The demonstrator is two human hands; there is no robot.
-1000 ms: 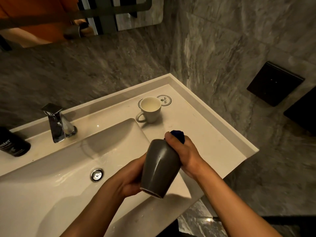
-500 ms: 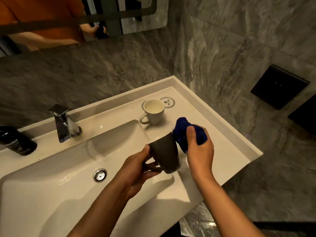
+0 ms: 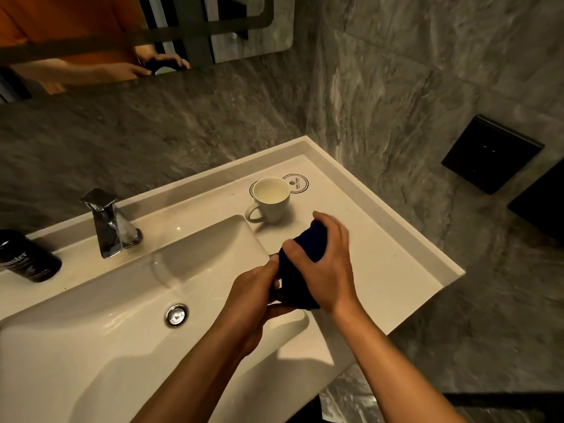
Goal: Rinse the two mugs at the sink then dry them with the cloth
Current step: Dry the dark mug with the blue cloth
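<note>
My left hand [image 3: 254, 293] grips the dark grey mug [image 3: 276, 296] by its handle side, just right of the basin; most of the mug is hidden. My right hand [image 3: 325, 264] presses the dark blue cloth [image 3: 306, 248] over the top of that mug, covering it. A white mug [image 3: 271, 198] stands upright on the counter behind my hands, handle to the left, resting on a round printed coaster. Neither hand touches it.
The white sink basin [image 3: 91, 315] with its chrome drain [image 3: 176, 314] lies to the left. A chrome faucet [image 3: 106, 222] stands behind it, and a black bottle [image 3: 26, 256] lies at far left. A mirror [image 3: 122, 32] and black wall panels [image 3: 491, 154] surround the counter.
The grey mug was tilted bottom-up a second ago, then turned upright. My right hand moved the blue cloth from beside the mug onto its top, so the mug is now mostly hidden.
</note>
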